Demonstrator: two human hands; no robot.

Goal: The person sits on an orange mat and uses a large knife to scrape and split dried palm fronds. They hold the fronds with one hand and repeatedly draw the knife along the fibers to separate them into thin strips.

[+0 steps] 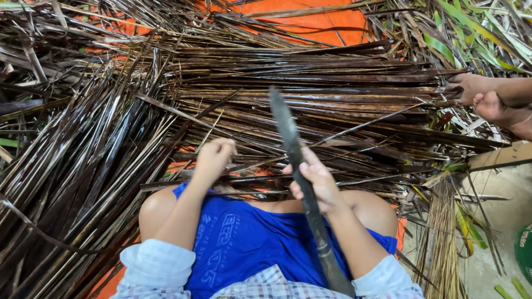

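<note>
Seated person, seen from above. The right hand, at lower centre, closes its grip on a long dark blade pointing up. The left hand pinches a dry palm leaf strip across the knees, apparently stripping leaves from the heaped pile; the blade must meet the strip.

Long dark blade: lower end runs out of frame at the bottom edge, handle not visible. Left hand fingertips buried among dark leaf strips (grip unclear). Another person's feet cut off at the right edge.
</note>
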